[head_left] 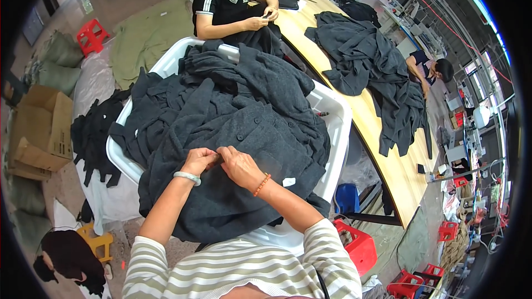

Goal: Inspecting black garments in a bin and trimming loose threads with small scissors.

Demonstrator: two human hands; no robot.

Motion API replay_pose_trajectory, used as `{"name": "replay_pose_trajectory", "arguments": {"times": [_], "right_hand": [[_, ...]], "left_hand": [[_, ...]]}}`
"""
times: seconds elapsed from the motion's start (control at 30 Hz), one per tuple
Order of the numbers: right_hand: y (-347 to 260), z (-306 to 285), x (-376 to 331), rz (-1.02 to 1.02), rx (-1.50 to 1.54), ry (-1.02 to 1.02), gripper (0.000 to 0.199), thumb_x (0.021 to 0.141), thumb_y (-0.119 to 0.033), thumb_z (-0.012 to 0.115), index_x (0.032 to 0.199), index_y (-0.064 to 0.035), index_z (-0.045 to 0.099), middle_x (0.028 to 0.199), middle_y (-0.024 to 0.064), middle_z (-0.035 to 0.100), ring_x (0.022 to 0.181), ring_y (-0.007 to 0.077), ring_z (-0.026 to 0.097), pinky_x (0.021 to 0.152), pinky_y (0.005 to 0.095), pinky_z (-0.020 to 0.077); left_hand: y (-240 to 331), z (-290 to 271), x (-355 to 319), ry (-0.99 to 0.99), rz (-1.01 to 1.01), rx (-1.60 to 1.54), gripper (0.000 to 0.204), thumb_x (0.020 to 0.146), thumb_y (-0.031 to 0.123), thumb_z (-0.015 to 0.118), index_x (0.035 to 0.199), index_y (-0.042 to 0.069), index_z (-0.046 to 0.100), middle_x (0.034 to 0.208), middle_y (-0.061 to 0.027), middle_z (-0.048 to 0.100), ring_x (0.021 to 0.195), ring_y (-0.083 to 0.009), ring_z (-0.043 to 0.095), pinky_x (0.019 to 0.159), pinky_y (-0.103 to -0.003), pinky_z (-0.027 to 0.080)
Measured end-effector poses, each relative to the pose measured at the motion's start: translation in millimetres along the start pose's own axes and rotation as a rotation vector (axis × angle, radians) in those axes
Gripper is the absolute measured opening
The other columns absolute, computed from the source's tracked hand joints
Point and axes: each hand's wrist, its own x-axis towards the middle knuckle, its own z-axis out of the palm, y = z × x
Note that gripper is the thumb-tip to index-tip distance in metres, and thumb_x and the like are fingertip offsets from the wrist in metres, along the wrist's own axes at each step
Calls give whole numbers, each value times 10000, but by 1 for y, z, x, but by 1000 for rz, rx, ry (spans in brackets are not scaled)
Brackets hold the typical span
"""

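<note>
A dark grey coat (pixel 260 141) with round buttons down its front lies spread on top of a heap of similar garments. The heap fills a large white plastic tub (pixel 339 138) in front of me. My left hand (pixel 199 161), with a pale bangle at the wrist, pinches at the coat along its line of buttons. Close against it, my right hand (pixel 239 167), wearing an orange bead bracelet, has its fingers closed at the same spot. The fingertips meet and hide the exact bit of cloth or button between them. A small white label (pixel 288 181) shows on the coat to the right.
A person in black (pixel 233 11) sits beyond the tub, hands together. More dark garments (pixel 366 55) lie on a long wooden table (pixel 407 188), where another person (pixel 429 72) leans in. Red stools (pixel 360 249), a cardboard box (pixel 41 130) and dark clothing (pixel 100 133) surround the tub.
</note>
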Motion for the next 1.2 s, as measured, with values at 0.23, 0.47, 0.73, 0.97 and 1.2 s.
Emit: {"name": "replay_pose_trajectory", "arguments": {"times": [0.23,0.47,0.73,0.97,1.2], "right_hand": [[15,0,-8,-2,-15,-121,186,805,-105,613,943,10,563,896,186,588,775,366,625,682,433,518],[19,-1,-9,-14,105,-185,195,765,-76,635,938,13,618,890,191,611,818,373,624,724,430,521],[27,-1,-4,-130,11,-188,117,748,-9,575,856,17,614,827,165,582,759,340,617,688,397,523],[46,-10,-15,-14,116,-109,176,832,-119,637,987,-53,584,892,122,601,782,349,626,660,412,508],[106,-32,-22,43,-103,-161,110,844,-124,610,931,-62,637,898,123,610,768,341,641,661,435,525]], "left_hand": [[-7,0,-21,-197,234,88,348,831,111,688,1127,-53,606,919,-54,651,845,-151,634,794,-279,517],[-2,14,-40,119,679,689,132,784,-21,603,901,-30,665,847,-156,647,782,-306,645,697,-342,507],[5,14,-27,90,694,689,89,807,-10,581,885,-27,622,841,-154,626,804,-325,628,721,-354,493],[14,18,-30,232,669,892,74,817,11,589,884,6,619,852,-129,607,808,-315,613,716,-367,490],[29,75,28,237,838,904,92,820,52,614,909,43,639,919,-114,605,885,-308,612,742,-394,497]]}}
